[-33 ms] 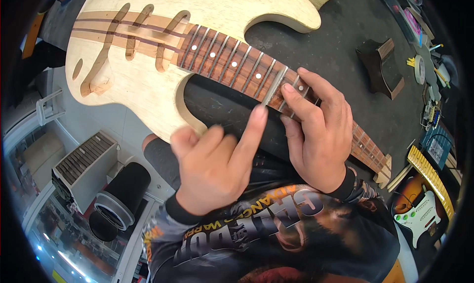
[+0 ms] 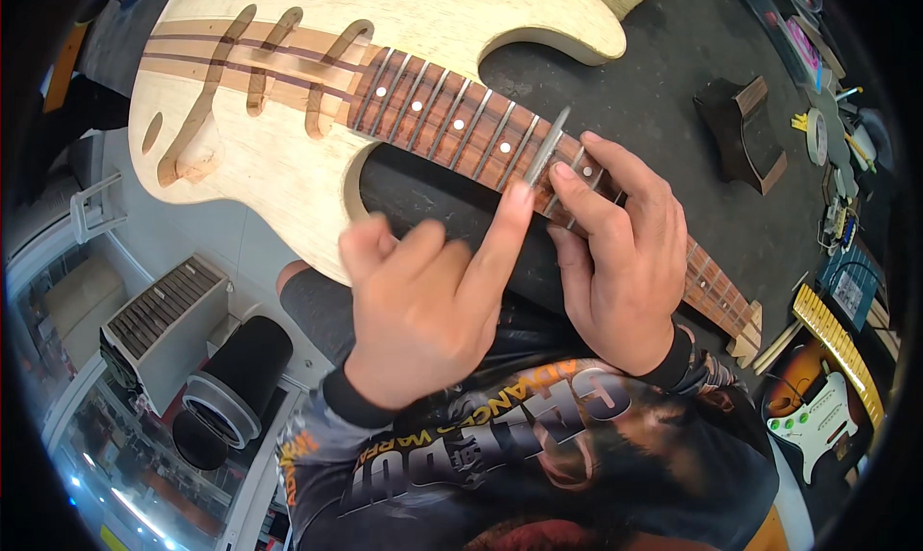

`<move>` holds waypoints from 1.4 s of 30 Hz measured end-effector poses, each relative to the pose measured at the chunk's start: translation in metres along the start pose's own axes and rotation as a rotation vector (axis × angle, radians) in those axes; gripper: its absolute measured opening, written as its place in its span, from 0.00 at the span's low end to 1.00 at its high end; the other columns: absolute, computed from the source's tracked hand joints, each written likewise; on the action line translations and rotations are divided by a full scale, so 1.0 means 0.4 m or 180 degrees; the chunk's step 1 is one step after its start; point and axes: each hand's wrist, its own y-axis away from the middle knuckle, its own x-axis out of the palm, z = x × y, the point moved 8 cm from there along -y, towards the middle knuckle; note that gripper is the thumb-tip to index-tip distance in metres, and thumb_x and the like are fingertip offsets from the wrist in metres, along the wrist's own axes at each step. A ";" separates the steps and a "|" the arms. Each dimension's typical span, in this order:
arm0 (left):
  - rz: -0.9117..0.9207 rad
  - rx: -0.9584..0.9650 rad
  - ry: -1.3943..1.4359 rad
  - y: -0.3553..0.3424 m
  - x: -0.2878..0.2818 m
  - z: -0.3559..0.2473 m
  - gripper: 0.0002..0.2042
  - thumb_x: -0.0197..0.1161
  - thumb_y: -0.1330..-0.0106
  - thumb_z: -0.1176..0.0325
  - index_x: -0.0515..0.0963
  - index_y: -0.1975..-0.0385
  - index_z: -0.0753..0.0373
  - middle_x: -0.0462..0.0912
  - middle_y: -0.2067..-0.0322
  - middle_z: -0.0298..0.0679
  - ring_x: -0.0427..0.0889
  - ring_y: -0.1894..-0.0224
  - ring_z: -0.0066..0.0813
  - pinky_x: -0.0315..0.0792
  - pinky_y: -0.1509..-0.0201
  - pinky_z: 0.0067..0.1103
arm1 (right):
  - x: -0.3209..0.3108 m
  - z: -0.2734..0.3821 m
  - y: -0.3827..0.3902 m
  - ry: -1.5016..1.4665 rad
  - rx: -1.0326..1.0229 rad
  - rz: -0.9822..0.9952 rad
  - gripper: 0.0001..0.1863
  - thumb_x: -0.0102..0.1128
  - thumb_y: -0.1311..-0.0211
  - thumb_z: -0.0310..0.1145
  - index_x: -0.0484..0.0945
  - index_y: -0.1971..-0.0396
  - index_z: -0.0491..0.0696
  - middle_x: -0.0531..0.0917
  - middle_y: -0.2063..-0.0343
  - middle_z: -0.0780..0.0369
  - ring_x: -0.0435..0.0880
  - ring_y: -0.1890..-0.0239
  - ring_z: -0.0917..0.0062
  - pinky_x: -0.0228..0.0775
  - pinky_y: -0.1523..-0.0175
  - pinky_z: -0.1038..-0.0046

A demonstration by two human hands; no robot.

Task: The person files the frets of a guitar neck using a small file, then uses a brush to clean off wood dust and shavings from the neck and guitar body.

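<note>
An unfinished pale wood electric guitar body (image 2: pixel 240 166) with routed slots lies in front of me, its dark fretboard (image 2: pixel 442 118) slanting down to the right. A slim grey metal file (image 2: pixel 550 142) lies across the fretboard, along the frets, its far end past the edge. My left hand (image 2: pixel 423 301) is closed, slightly blurred, with its index finger stretched along the file; the rest of its grip is hidden beneath. Next to the file, my right hand (image 2: pixel 620 253) grips the neck, two fingertips on the fretboard and the thumb at the near edge.
A dark curved wooden stand (image 2: pixel 740 133) is on the black bench, right of the neck. Tape (image 2: pixel 816 136) and small tools line the right edge. A sunburst guitar body with a white pickguard (image 2: pixel 817 426) lies lower right. A black cylinder (image 2: pixel 255 363) stands lower left.
My left hand has pushed the file slightly away from me and to the right, so its far end sticks out past the fretboard. My right hand stays in place.
</note>
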 end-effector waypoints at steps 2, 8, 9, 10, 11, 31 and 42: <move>0.0018 -0.0054 0.0041 0.010 0.005 -0.001 0.36 0.70 0.40 0.72 0.84 0.25 0.62 0.62 0.78 0.25 0.69 0.72 0.27 0.55 0.53 0.35 | 0.000 -0.008 -0.006 -0.0016 0.0011 -0.0031 0.39 0.84 0.49 0.24 0.83 0.33 0.57 0.85 0.34 0.57 0.89 0.40 0.58 0.80 0.37 0.56; 0.0332 -0.0317 0.0340 0.172 -0.067 0.006 0.36 0.70 0.43 0.77 0.85 0.27 0.64 0.63 0.79 0.25 0.67 0.74 0.27 0.54 0.52 0.35 | 0.004 -0.001 0.002 -0.0136 0.0107 0.0060 0.38 0.81 0.48 0.19 0.84 0.33 0.57 0.84 0.31 0.55 0.87 0.38 0.58 0.77 0.35 0.56; 0.0045 -0.0365 0.0509 0.181 -0.083 0.014 0.35 0.71 0.43 0.78 0.85 0.28 0.66 0.65 0.80 0.24 0.66 0.75 0.27 0.53 0.52 0.35 | -0.002 -0.004 0.001 -0.0116 0.0098 0.0046 0.38 0.81 0.48 0.19 0.84 0.33 0.57 0.84 0.31 0.55 0.87 0.38 0.58 0.77 0.35 0.56; -0.0244 -0.0407 0.0680 0.184 -0.096 0.021 0.34 0.71 0.43 0.80 0.85 0.30 0.67 0.67 0.80 0.24 0.65 0.76 0.28 0.53 0.52 0.35 | -0.007 -0.005 0.000 -0.0068 0.0042 0.0086 0.39 0.80 0.47 0.20 0.84 0.32 0.58 0.84 0.31 0.55 0.87 0.38 0.58 0.77 0.36 0.56; -0.0265 -0.0394 0.0678 0.177 -0.097 0.024 0.34 0.71 0.43 0.80 0.85 0.30 0.67 0.67 0.80 0.24 0.65 0.76 0.28 0.53 0.52 0.35 | -0.008 -0.003 -0.003 -0.0028 -0.0015 0.0123 0.40 0.80 0.46 0.20 0.84 0.30 0.58 0.83 0.31 0.55 0.87 0.38 0.58 0.77 0.36 0.56; -0.0482 -0.0513 0.1260 0.107 -0.084 0.069 0.26 0.65 0.39 0.86 0.85 0.37 0.77 0.83 0.71 0.41 0.76 0.71 0.36 0.68 0.50 0.34 | -0.004 0.015 -0.021 0.0125 -0.0159 0.0373 0.49 0.80 0.46 0.22 0.73 0.20 0.46 0.82 0.31 0.52 0.85 0.37 0.56 0.73 0.32 0.56; -0.0575 -0.0658 0.2140 0.038 -0.046 0.032 0.23 0.78 0.36 0.82 0.87 0.39 0.73 0.82 0.77 0.36 0.77 0.80 0.29 0.67 0.72 0.26 | -0.014 -0.007 -0.010 -0.0271 0.0214 0.0186 0.42 0.79 0.41 0.26 0.77 0.23 0.48 0.80 0.28 0.53 0.84 0.35 0.54 0.72 0.25 0.47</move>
